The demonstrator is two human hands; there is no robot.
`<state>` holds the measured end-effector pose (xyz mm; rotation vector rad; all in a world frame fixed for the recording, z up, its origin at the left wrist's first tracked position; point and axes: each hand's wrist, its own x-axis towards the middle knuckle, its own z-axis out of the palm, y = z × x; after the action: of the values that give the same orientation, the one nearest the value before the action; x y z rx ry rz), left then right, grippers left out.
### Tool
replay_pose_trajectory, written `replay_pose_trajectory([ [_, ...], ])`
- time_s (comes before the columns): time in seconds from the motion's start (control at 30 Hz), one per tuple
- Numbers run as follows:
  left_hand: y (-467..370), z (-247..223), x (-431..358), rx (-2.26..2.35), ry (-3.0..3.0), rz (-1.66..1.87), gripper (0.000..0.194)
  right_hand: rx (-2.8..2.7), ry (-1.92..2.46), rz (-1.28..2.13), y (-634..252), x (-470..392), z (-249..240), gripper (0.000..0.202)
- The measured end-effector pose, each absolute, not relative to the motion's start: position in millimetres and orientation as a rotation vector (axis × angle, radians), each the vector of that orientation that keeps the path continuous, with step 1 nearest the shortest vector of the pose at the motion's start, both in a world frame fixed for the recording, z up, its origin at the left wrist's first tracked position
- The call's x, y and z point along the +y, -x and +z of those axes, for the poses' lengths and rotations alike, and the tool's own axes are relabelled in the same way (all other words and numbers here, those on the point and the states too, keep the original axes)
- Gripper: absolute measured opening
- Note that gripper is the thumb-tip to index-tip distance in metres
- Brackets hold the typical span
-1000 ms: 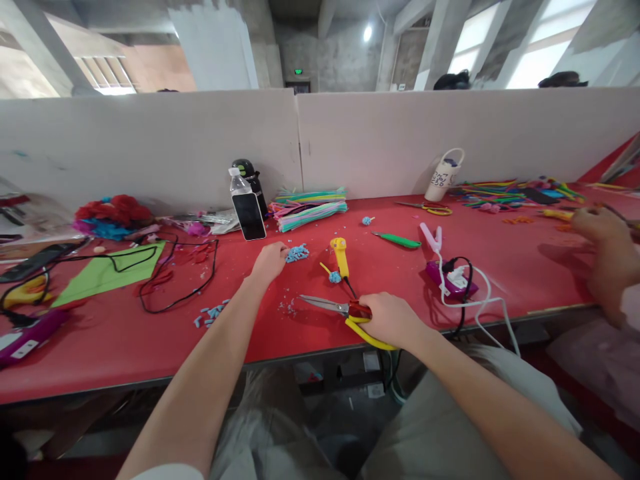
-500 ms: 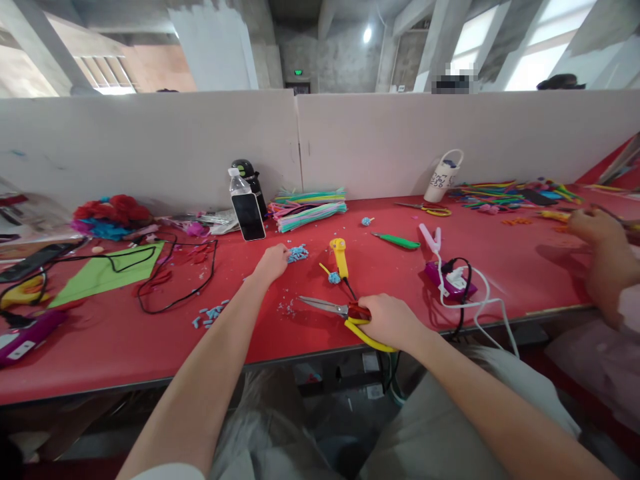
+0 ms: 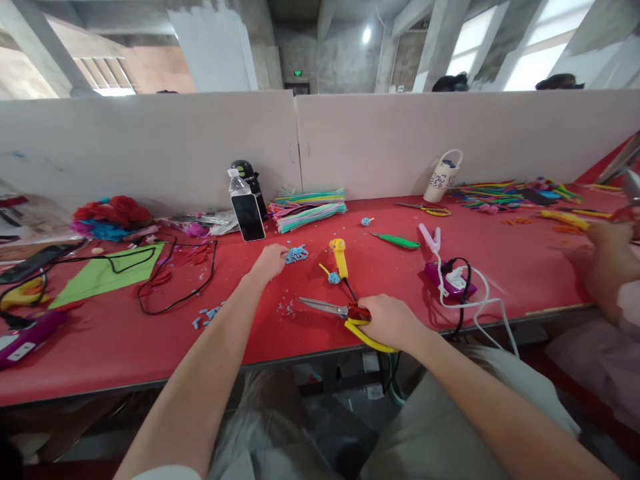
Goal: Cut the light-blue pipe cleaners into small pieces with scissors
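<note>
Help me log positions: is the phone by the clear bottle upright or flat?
Upright: the phone stands on its short edge, overlapping the clear bottle.

Daylight dominates: the windows [image 3: 537, 53] at upper right burn out to plain white, and a small lamp [image 3: 367, 34] overhead glares with a halo. The pale partition [image 3: 200, 133] and red tabletop [image 3: 525, 267] are evenly lit, with soft shadows and a faint sheen at right, while the floor [image 3: 327, 415] beneath sits dim. The wide lens tilts the table's front edge and stretches things toward the sides. The scissors [image 3: 345, 311] read fairly crisp; the co-worker's hand [image 3: 613, 257] looks smeared, perhaps by motion.
</note>
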<state>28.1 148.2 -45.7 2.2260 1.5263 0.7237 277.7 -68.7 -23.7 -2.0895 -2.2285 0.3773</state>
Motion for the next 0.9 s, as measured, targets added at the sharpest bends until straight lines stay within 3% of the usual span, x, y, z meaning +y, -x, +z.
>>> replay_pose_trajectory([
  [0.27,-22,-34,121,1.398,-1.959,0.935,0.025,-2.2,2.088,0.363,-279,-70,-25,0.028],
  [0.5,-2,-43,30,1.292,-1.578,1.259,0.032,-2.07,2.033,0.314,-278,-71,-24,0.044],
  [0.9,-14,-55,-19,1.485,-1.513,1.311,0.045,-2.137,1.938,0.288,-267,-71,-28,0.039],
])
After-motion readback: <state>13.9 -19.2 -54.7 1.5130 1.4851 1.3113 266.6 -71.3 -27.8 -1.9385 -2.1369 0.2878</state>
